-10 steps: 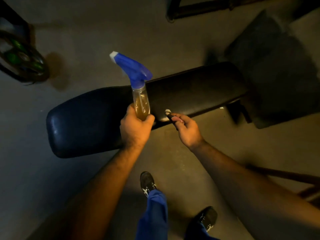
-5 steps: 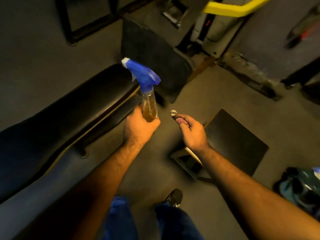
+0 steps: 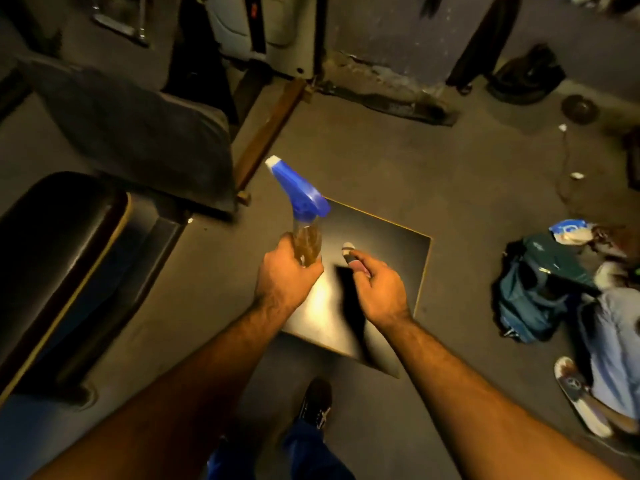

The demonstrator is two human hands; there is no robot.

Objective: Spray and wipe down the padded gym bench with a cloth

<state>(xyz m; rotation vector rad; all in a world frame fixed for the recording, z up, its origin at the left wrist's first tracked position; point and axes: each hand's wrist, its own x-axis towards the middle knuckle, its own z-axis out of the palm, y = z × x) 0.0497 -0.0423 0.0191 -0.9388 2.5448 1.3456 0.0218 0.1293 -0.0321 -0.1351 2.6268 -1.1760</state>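
The black padded gym bench (image 3: 59, 244) lies at far left, then the left hand (image 3: 282, 275) grips a clear blue-topped spray bottle (image 3: 302, 216), and the right hand (image 3: 377, 285) pinches a small, unclear object above a dark square board (image 3: 388, 237).

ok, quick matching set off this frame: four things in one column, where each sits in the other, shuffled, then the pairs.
Things:
1. spray bottle
2. padded bench
3. square black board
4. teal backpack

Places:
A. on the floor at far right
B. gripped in the left hand
C. at the left edge of view
D. flat on the floor beneath both hands

Pairs: 1-B, 2-C, 3-D, 4-A
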